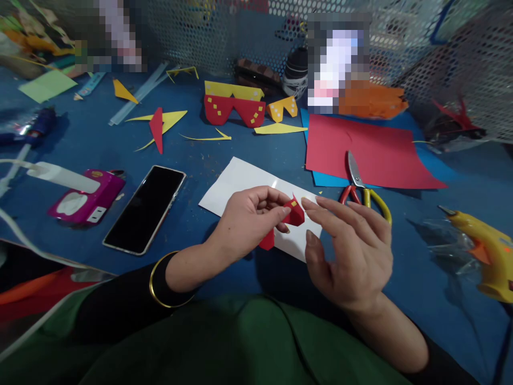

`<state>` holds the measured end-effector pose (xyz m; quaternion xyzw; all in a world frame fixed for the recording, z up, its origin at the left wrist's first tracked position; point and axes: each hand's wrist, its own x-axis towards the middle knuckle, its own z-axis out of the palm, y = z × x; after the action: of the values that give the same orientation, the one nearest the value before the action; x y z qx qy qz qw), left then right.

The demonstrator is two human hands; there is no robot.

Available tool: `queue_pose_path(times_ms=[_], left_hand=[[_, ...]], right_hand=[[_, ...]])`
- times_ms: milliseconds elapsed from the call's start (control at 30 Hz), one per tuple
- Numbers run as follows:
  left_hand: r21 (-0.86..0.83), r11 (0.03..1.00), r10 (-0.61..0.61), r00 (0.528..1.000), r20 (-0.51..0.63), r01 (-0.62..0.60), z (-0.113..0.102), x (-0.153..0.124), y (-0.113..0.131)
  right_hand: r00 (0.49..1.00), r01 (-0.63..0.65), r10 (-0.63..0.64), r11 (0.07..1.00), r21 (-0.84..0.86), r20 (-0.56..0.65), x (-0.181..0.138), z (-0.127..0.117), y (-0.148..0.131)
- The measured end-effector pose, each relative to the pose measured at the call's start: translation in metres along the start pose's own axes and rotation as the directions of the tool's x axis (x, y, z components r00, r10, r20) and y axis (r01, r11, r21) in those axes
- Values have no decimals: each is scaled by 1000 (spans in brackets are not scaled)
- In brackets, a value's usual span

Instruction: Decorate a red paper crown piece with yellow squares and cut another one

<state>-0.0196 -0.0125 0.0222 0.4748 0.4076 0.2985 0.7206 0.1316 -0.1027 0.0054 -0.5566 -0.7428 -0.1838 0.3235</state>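
My left hand pinches a small red paper cutout with a yellow square stuck on it. Part of the cutout shows below my palm, and the fingers hide its middle; it looks like a small pair of paper glasses. Just to the right, my right hand is raised with fingers apart, holding nothing, its fingertips close to the cutout's edge. Beneath both hands lies a white paper sheet. Scissors with red and yellow handles rest behind my right hand, their blades on a red sheet.
Red paper glasses, a yellow pair and small orange ones stand at the back. A phone and a purple power socket lie left. At right is a yellow glue gun. Paper scraps and glue sticks lie farther back.
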Motion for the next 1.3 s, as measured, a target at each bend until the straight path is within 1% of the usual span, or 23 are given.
queue_pose_path(times_ms=[300, 533, 800, 867, 933, 967, 1000, 1033, 1100, 1167, 1200, 1233, 1300], left_hand=[[-5, 999, 40, 999, 7, -40, -1, -1, -2], [-4, 999, 52, 998, 17, -52, -1, 0, -3], [-2, 999, 51, 999, 18, -51, 0, 0, -3], [8, 999, 51, 999, 16, -51, 0, -1, -3], [33, 999, 39, 999, 13, -40, -1, -1, -2], [48, 998, 31, 999, 8, -32, -2, -1, -2], [61, 998, 23, 1000, 4, -23, -2, -2, -2], [68, 998, 16, 1000, 0, -16, -3, -2, -3], [64, 998, 7, 1000, -4, -7, -3, -2, -3], [49, 999, -2, 1000, 1, 2, -3, -2, -3], [42, 999, -10, 1000, 8, 9, -3, -2, -4], [33, 999, -18, 1000, 15, 17, -3, -2, -4], [11, 999, -33, 999, 31, 32, -2, -2, -4]], right_hand=[[998, 62, -62, 998, -12, 14, 0, -1, -3], [999, 48, -48, 999, -13, 17, 0, 2, -4], [999, 38, -38, 999, 26, -2, -2, 1, -3], [1000, -5, 5, 999, 47, -10, -3, 1, -1], [992, -123, 125, 989, 80, -16, -4, 1, 0], [976, -215, 217, 970, 113, -8, -4, 1, 1], [946, -322, 324, 932, 166, 16, -4, 2, 2], [900, -432, 432, 870, 238, 56, -3, 3, 2], [782, -616, 590, 685, 388, 201, -2, 5, 3], [679, -720, 647, 495, 486, 348, -1, 6, 4], [642, -748, 654, 421, 512, 400, -1, 7, 4], [613, -767, 658, 362, 530, 437, -1, 7, 5], [571, -785, 667, 273, 557, 479, -1, 8, 6]])
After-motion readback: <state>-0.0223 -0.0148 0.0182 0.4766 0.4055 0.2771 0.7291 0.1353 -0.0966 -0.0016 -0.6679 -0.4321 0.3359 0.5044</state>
